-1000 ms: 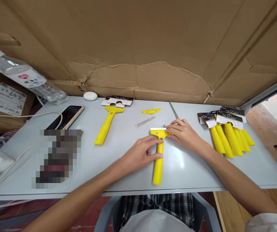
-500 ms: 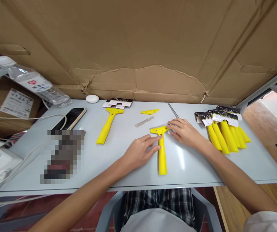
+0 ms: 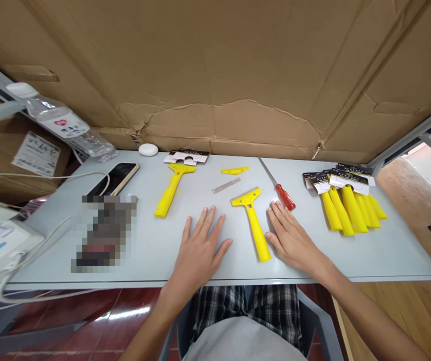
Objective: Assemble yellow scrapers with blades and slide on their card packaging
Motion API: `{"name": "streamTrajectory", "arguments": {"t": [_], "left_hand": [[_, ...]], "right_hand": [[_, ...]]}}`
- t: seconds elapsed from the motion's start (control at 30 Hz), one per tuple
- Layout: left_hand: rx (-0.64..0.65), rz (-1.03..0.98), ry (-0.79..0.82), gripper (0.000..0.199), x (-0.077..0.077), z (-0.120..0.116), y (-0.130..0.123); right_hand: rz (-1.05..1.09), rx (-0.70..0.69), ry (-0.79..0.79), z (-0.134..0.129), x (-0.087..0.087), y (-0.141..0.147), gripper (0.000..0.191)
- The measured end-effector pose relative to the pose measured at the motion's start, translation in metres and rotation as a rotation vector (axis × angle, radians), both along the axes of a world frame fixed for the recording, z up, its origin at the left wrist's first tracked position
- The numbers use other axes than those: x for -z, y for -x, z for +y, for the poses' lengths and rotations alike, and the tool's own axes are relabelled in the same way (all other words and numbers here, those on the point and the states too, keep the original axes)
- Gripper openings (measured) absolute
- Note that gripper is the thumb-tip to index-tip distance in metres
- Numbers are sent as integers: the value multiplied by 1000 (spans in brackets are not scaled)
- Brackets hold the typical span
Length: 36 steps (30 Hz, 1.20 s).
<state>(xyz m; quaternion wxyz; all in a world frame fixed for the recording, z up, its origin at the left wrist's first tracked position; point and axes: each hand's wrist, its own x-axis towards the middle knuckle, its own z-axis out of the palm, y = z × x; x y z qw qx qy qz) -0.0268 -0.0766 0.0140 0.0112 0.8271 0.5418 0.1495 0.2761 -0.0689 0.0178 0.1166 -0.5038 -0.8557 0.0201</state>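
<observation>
My left hand (image 3: 199, 250) lies flat on the grey table with its fingers spread, holding nothing. To its right is a yellow scraper handle (image 3: 255, 228), tilted slightly, its wide head pointing away from me. My right hand (image 3: 289, 236) rests palm down just right of that handle, fingers extended, with nothing held. Beyond its fingertips lies a screwdriver with a red handle (image 3: 285, 196). A flat metal strip (image 3: 226, 185) and a small yellow plate (image 3: 235, 170) lie behind the scraper handle. Further left is another yellow scraper (image 3: 172, 193) beneath black and white cards (image 3: 187, 157).
Several yellow scrapers (image 3: 355, 210) with cards lie at the right. On the left are a phone (image 3: 123, 175), a pixelated item (image 3: 106, 233), a plastic bottle (image 3: 65, 123), a white charger box (image 3: 7, 243) and cables. A white oval case (image 3: 148, 149) sits near the cardboard wall (image 3: 215, 75).
Both hands have come off the yellow scraper handle and moved down onto the table, the left one also leftward. The handle's lower end has swung right. The screwdriver's red handle is now uncovered.
</observation>
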Motion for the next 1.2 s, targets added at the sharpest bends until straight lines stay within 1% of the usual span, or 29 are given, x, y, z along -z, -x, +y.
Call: {"name": "streamTrajectory", "arguments": {"t": [0.1, 0.23, 0.6, 0.8, 1.0, 1.2], "left_hand": [[-3, 42, 4, 63, -1, 1, -2], [-12, 82, 10, 64, -2, 1, -3], [-30, 92, 36, 64, -6, -2, -7], [-34, 90, 32, 64, -6, -1, -6], [-41, 60, 24, 62, -3, -1, -5], [-34, 60, 12, 63, -4, 0, -4]], "right_hand": [[-43, 9, -21, 0, 6, 1, 68], [-77, 25, -44, -1, 6, 4, 64], [-50, 30, -79, -2, 14, 4, 71], [-49, 33, -72, -2, 14, 4, 68], [-18, 44, -61, -2, 14, 5, 71], [-48, 50, -39, -2, 11, 6, 65]]}}
